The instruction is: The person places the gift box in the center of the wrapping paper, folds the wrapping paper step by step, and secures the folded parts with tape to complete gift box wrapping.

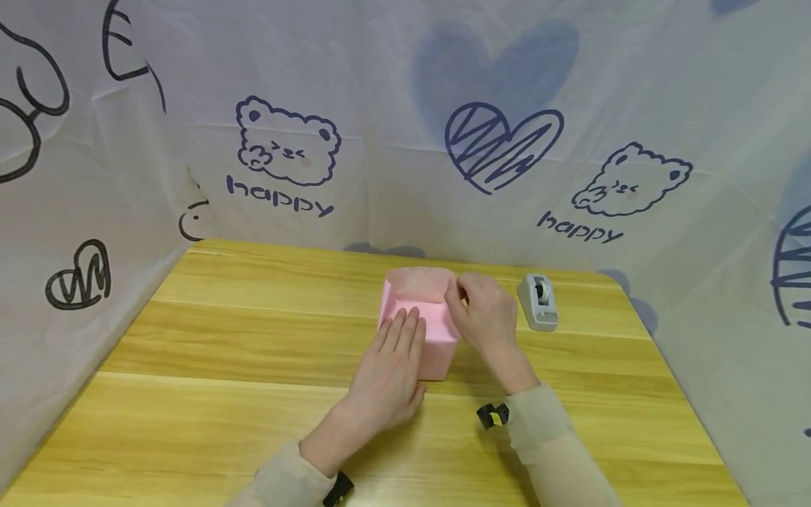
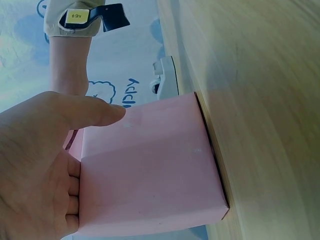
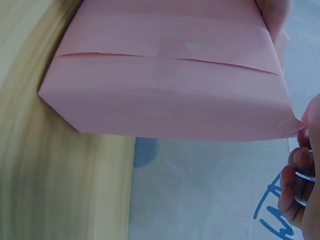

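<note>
A box wrapped in pink paper point(image 1: 437, 360) stands on the wooden table, with a paper flap point(image 1: 421, 284) standing up along its far side. My left hand point(image 1: 388, 377) lies over the box's top, fingers straight and pointing away; in the left wrist view its thumb point(image 2: 102, 114) rests along the box edge. At the far right corner, my right hand point(image 1: 486, 310) pinches the edge of the paper, its fingers curled. The right wrist view shows the wrapped side point(image 3: 170, 102) with a paper seam running along it, and the paper drawn to a point at the right fingertips.
A grey tape dispenser point(image 1: 538, 303) stands on the table point(image 1: 253, 338) to the right of the box. Behind the table hangs a white cloth point(image 1: 393, 162) printed with bears and hearts. Both wrists wear black camera mounts.
</note>
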Available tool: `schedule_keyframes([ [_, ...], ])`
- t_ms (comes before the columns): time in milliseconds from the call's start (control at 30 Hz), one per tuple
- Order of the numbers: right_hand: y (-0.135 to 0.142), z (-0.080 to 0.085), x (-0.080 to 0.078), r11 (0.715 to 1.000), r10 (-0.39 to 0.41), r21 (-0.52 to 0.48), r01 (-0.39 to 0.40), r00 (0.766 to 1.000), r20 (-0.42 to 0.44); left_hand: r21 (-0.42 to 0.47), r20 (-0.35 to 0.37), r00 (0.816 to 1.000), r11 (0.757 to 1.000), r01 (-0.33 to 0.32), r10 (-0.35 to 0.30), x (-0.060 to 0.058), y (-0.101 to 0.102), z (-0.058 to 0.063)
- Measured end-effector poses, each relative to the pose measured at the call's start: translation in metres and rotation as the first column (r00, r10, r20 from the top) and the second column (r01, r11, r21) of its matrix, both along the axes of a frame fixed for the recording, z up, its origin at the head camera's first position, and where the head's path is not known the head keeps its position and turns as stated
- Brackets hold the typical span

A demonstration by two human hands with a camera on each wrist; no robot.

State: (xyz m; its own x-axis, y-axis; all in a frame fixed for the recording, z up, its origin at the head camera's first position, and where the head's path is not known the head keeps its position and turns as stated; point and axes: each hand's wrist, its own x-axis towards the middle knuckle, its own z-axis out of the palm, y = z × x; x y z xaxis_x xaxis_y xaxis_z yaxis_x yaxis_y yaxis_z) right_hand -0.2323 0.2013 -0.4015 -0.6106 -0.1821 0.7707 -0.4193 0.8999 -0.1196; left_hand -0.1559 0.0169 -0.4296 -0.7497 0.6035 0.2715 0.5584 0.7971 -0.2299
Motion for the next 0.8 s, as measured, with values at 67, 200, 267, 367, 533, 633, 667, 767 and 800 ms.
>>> schedule_keyframes([
  [67,0.000,0.001,-0.001,1.000,-0.006,0.002,0.006,1.000,-0.004,-0.002,0.003,1.000,1.000,0.000,0.000,0.000,0.000,0.000],
  [200,0.000,0.003,0.000,1.000,-0.002,0.013,0.002,1.000,-0.006,-0.002,0.011,1.000,1.000,0.001,-0.001,-0.001,0.001,0.001],
  [267,0.001,0.001,0.003,1.000,0.000,0.015,-0.001,1.000,0.018,-0.002,0.013,1.000,1.000,0.001,-0.001,-0.001,0.001,0.001],
  [367,0.004,-0.006,0.013,1.000,-0.006,0.005,0.005,0.998,0.068,0.002,0.010,1.000,1.000,0.002,-0.002,-0.001,0.001,0.001],
  [533,0.008,-0.020,0.030,0.999,0.018,-0.046,-0.015,0.997,0.069,0.019,0.003,1.000,1.000,0.008,-0.008,-0.001,0.001,0.000],
  [633,0.007,-0.025,0.037,0.994,0.076,-0.073,-0.077,0.997,-0.017,0.019,-0.003,1.000,1.000,0.003,-0.003,-0.001,0.001,0.000],
  [667,0.007,-0.027,0.039,0.993,0.093,-0.071,-0.097,0.994,-0.055,0.018,-0.006,1.000,1.000,0.002,-0.002,-0.001,0.001,0.000],
  [767,0.005,-0.030,0.043,0.987,0.140,-0.053,-0.149,0.979,-0.150,0.016,-0.013,1.000,1.000,0.006,-0.005,-0.001,0.000,0.000],
  [800,0.004,-0.032,0.044,0.986,0.150,-0.044,-0.160,0.974,-0.172,0.016,-0.015,1.000,1.000,0.007,-0.007,-0.001,0.000,0.000],
])
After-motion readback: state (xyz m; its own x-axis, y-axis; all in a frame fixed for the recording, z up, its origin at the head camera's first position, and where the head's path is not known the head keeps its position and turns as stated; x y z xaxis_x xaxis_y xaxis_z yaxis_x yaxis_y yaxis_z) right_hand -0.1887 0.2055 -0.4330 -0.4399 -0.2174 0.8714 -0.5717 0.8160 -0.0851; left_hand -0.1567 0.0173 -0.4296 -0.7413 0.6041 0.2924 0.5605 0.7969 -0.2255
